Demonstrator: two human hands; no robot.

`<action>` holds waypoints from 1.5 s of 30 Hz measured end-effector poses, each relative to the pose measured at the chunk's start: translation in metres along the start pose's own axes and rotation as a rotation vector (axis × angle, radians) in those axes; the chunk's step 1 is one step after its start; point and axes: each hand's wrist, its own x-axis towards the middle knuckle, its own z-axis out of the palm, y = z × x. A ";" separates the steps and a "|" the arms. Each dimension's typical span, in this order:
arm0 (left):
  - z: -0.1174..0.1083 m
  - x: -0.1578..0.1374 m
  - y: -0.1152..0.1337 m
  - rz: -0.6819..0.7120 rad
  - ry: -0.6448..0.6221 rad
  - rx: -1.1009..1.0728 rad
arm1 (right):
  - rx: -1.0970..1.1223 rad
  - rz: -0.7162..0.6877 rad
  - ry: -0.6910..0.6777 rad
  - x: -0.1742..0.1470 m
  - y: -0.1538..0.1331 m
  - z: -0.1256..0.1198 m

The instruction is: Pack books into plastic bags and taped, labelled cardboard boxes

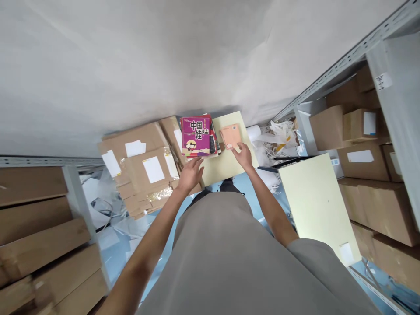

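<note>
Head view, looking down past my torso. Landmark: the pale yellow board point(226, 164) lying flat ahead of me. My right hand point(243, 154) rests on the board with fingertips touching the near edge of a small orange booklet point(231, 135), which lies on the board's far half; fingers loosely spread, not closed round it. My left hand point(190, 173) lies relaxed and empty at the board's left edge, just below a stack of books topped by a purple cover point(196, 134). Left of the board sit taped cardboard parcels point(144, 168); right of it, a second yellow panel point(316, 205) leans by the shelving point(361, 48). Risk, as I judge it: a fingertip-only contact could let the booklet skid away across the smooth board, or a left-hand nudge could topple the stack.
</note>
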 end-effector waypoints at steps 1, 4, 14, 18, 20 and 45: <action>0.004 0.018 0.013 0.022 -0.004 -0.008 | -0.046 -0.001 0.025 0.014 -0.003 -0.003; 0.015 0.061 0.047 0.050 0.008 -0.042 | -0.129 0.064 0.043 0.048 -0.011 0.001; 0.056 0.072 0.096 -0.266 0.148 -0.295 | -0.002 0.286 -0.127 0.086 0.026 -0.002; 0.067 0.067 0.101 -0.388 0.106 -0.384 | 0.040 0.268 -0.107 0.088 0.035 -0.016; 0.068 0.072 0.103 -0.438 0.090 -0.460 | 0.081 0.255 -0.080 0.083 0.039 -0.024; 0.134 0.011 0.238 -0.382 -0.724 -1.146 | 0.635 0.012 0.478 -0.339 0.104 -0.150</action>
